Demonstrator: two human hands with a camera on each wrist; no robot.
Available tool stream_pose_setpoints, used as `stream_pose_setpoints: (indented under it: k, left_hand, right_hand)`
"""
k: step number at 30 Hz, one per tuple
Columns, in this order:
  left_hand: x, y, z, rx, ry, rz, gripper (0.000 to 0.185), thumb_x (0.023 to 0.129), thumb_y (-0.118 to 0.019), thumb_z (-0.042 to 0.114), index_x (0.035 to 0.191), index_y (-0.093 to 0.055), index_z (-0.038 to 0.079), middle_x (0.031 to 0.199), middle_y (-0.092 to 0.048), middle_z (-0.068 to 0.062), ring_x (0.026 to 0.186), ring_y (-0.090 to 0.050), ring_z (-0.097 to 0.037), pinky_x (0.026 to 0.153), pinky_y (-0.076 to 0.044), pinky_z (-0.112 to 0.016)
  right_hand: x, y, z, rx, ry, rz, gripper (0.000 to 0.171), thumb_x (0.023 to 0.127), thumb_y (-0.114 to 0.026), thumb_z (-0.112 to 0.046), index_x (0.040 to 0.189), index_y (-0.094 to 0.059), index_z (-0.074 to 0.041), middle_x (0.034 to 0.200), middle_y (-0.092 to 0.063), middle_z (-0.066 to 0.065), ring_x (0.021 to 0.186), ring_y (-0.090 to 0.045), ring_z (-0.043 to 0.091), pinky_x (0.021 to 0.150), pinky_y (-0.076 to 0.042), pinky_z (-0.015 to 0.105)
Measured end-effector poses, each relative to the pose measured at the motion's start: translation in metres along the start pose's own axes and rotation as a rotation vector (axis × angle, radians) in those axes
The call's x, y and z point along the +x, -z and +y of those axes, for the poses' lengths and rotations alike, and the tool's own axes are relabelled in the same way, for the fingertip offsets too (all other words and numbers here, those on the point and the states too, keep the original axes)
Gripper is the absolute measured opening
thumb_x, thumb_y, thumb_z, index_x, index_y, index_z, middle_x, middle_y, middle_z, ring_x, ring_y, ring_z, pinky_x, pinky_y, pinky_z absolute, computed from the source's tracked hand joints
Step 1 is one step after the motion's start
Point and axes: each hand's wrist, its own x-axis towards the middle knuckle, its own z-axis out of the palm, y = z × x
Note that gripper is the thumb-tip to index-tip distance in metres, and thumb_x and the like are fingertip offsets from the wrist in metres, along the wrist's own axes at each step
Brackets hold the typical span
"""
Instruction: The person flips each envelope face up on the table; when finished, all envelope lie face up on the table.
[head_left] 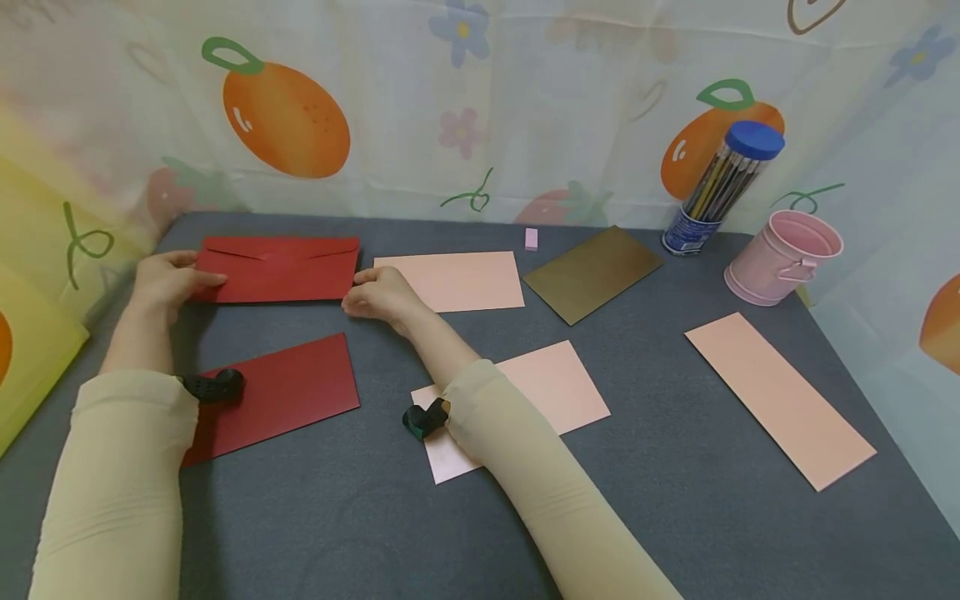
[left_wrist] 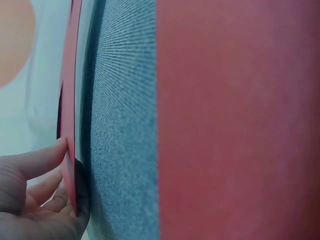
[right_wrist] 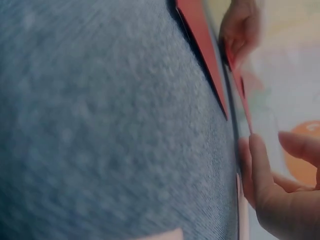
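Note:
A red envelope with its flap side up lies across both hands at the back left. My left hand pinches its left end, thumb on top and fingers beneath, as the left wrist view shows. At the other end, my right hand has a fingertip against the envelope's edge, with its thumb held apart. In the right wrist view the envelope appears as a thin strip between the two hands. Below it on the table is a second red envelope, partly behind the left wrist.
Pale pink envelopes lie at the back, under the right forearm and at the right. A gold-brown envelope, a small pink block, a blue-lidded pencil jar and a pink bucket line the back.

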Motion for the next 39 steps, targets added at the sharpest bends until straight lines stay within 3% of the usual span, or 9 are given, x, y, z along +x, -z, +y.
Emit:
stream_pose_setpoints:
  k: [8, 13, 19, 27, 30, 34, 39]
  left_hand:
    - [0.000, -0.003, 0.001, 0.100, -0.052, 0.006, 0.088, 0.093, -0.066, 0.034, 0.156, -0.015, -0.001, 0.165, -0.007, -0.024, 0.152, -0.006, -0.047, 0.121, -0.021, -0.062]
    - [0.000, -0.003, 0.002, 0.125, -0.055, 0.001, 0.086, 0.094, -0.065, 0.027, 0.156, -0.014, -0.003, 0.164, -0.010, -0.026, 0.151, -0.010, -0.049, 0.120, -0.023, -0.061]
    - [-0.003, -0.005, 0.007, 0.229, -0.047, 0.030, 0.081, 0.093, -0.064, 0.025, 0.153, -0.020, -0.006, 0.158, -0.021, -0.033, 0.143, -0.023, -0.054, 0.116, -0.028, -0.063]
    - [-0.005, -0.008, 0.012, 0.283, -0.035, 0.061, 0.076, 0.092, -0.063, 0.022, 0.151, -0.025, -0.008, 0.153, -0.028, -0.036, 0.140, -0.023, -0.054, 0.114, -0.029, -0.063]
    - [-0.006, -0.009, 0.013, 0.307, -0.041, 0.060, 0.074, 0.093, -0.062, 0.023, 0.150, -0.028, -0.009, 0.152, -0.029, -0.037, 0.139, -0.024, -0.055, 0.114, -0.029, -0.063]
    - [-0.006, -0.008, 0.014, 0.327, -0.057, 0.042, 0.074, 0.093, -0.062, 0.023, 0.150, -0.027, -0.008, 0.152, -0.031, -0.036, 0.140, -0.023, -0.055, 0.114, -0.029, -0.063]
    - [-0.006, -0.005, 0.017, 0.371, -0.154, 0.025, 0.072, 0.093, -0.063, 0.025, 0.148, -0.031, -0.010, 0.144, -0.038, -0.038, 0.136, -0.030, -0.055, 0.110, -0.032, -0.063]
  right_hand:
    - [0.003, 0.000, 0.004, 0.011, -0.003, -0.018, 0.063, 0.091, -0.054, 0.011, 0.149, -0.030, 0.010, 0.132, -0.057, 0.034, 0.123, -0.060, 0.042, 0.107, -0.050, 0.044]
    - [0.004, -0.001, 0.004, 0.009, 0.002, -0.013, 0.058, 0.091, -0.054, 0.010, 0.146, -0.035, 0.011, 0.133, -0.056, 0.034, 0.124, -0.059, 0.043, 0.107, -0.049, 0.044]
    - [0.000, -0.001, 0.003, -0.031, 0.017, 0.030, 0.046, 0.094, -0.054, 0.007, 0.139, -0.046, 0.013, 0.132, -0.057, 0.033, 0.121, -0.061, 0.042, 0.104, -0.052, 0.043]
    - [-0.005, -0.001, 0.001, -0.143, 0.030, 0.090, 0.036, 0.096, -0.055, 0.000, 0.131, -0.057, 0.010, 0.124, -0.064, 0.028, 0.112, -0.068, 0.039, 0.096, -0.057, 0.039]
    - [-0.006, -0.001, 0.001, -0.163, 0.045, 0.111, 0.035, 0.094, -0.057, 0.001, 0.128, -0.059, 0.009, 0.117, -0.067, 0.027, 0.105, -0.071, 0.037, 0.090, -0.059, 0.037]
    - [-0.007, 0.000, 0.001, -0.181, 0.068, 0.121, 0.035, 0.091, -0.060, 0.003, 0.126, -0.061, 0.007, 0.111, -0.069, 0.025, 0.083, -0.071, 0.028, 0.082, -0.062, 0.035]
    - [-0.010, 0.002, 0.000, -0.238, 0.093, 0.060, 0.036, 0.088, -0.063, 0.004, 0.125, -0.062, 0.005, 0.114, -0.068, 0.023, 0.074, -0.064, 0.016, 0.075, -0.063, 0.033]
